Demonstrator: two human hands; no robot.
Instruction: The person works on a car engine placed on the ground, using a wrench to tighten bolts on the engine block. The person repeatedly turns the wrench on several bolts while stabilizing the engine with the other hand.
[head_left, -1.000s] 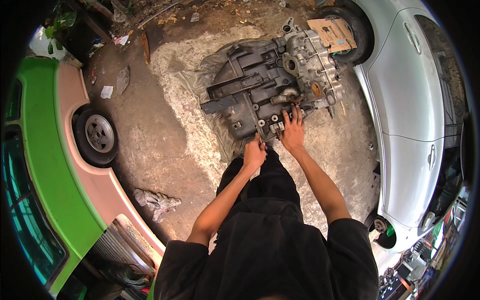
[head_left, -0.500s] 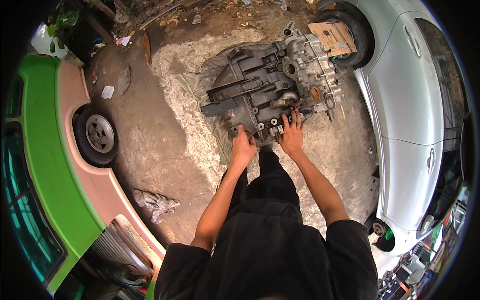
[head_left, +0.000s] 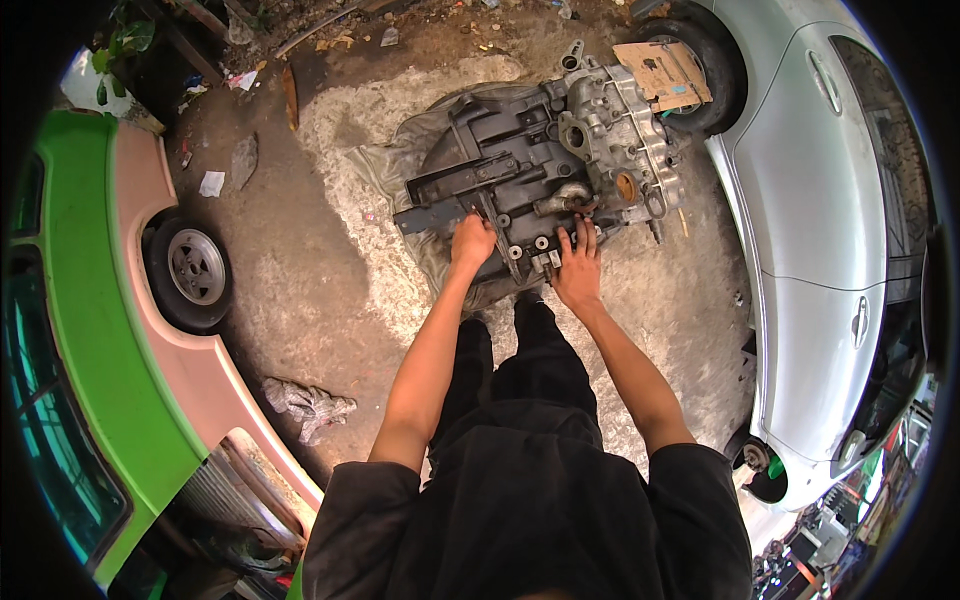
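An engine block [head_left: 530, 140] of dark cast metal lies on its side on the ground in front of my feet. A lighter, silvery cylinder head [head_left: 610, 130] forms its right end. My left hand [head_left: 473, 243] is closed at the engine's near left part, beside a flat dark metal plate [head_left: 430, 216] and a narrow upright rib. What its fingertips pinch is hidden. My right hand [head_left: 578, 268] rests on the near edge of the engine, fingers stretched out over the metal below a round, rust-brown opening [head_left: 626, 186].
A greyish cloth [head_left: 385, 175] spreads under the engine on concrete. To the left stands a green and pink car body [head_left: 135, 350]; to the right, a silver car [head_left: 810, 200]. A cardboard piece [head_left: 662, 78] leans on its wheel. A crumpled rag [head_left: 308, 405] lies at left.
My left hand has moved away from me, from the engine's near edge to a spot farther in by the flat plate. The right hand stays in nearly the same place.
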